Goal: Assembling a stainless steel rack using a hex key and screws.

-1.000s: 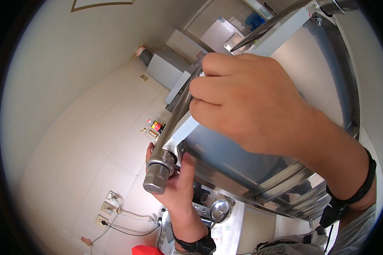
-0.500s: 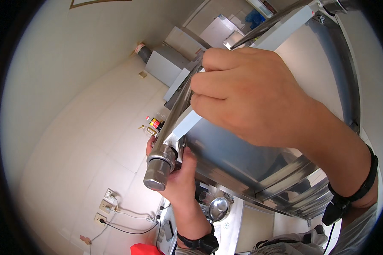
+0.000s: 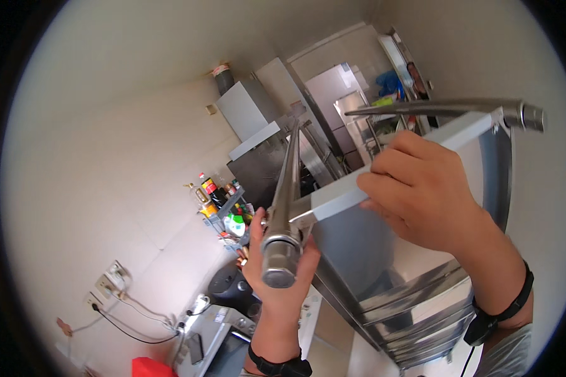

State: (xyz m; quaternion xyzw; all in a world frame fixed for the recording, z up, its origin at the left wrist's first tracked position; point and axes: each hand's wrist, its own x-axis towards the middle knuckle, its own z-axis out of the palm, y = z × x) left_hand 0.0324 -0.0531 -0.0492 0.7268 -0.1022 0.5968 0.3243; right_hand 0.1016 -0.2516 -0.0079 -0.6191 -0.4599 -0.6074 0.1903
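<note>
Both my hands hold a stainless steel shelf rack (image 3: pixel 352 248), which is tilted toward me. A round metal post (image 3: pixel 288 169) runs along its left side, ending in a capped foot, and a second post (image 3: pixel 449 108) lies at the upper right. My left hand (image 3: pixel 282 301) is closed round the left post just behind that foot, fingers on one side and thumb on the other. With bent fingers, my right hand (image 3: pixel 424 195) grips the light grey edge bar (image 3: pixel 341 193) between the posts; its fingertips are partly hidden. Several slatted tiers (image 3: pixel 415 308) show lower down.
On the left, a counter holds a black rounded appliance (image 3: pixel 227 286), a phone (image 3: pixel 197 347) and a small rack of bottles (image 3: pixel 223 207). Wall sockets (image 3: pixel 107 286) with cords hang beside it. A range hood (image 3: pixel 248 110) and a pale fridge (image 3: pixel 330 88) stand farther back.
The rack has swung lower and away from my head, so both posts and more of the kitchen show. My right hand has moved right and down in view; both hands keep their grip.
</note>
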